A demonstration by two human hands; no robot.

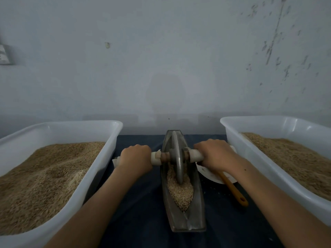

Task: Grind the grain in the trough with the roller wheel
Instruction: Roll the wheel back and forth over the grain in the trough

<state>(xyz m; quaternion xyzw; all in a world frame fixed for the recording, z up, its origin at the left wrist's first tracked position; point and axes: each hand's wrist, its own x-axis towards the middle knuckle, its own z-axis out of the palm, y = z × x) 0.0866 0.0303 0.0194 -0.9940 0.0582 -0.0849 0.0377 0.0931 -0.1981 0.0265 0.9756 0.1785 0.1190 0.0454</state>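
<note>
Both forearms reach in so the left hand (136, 158) and right hand (214, 155) each wrap an axle end, keeping the roller wheel (177, 158) upright, apparently for even pressure, in grain (180, 192) heaped along the trough (195, 212) on the surface (143, 221).

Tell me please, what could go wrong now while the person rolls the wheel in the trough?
1. The grain is heaped close to the rim of the narrow trough, so the roller wheel may push some over onto the dark cloth.
2. The right hand grips its handle directly above the white dish and orange-handled tool, so it may knock them.
3. The left hand works near the left tub wall and could bump it.
</note>
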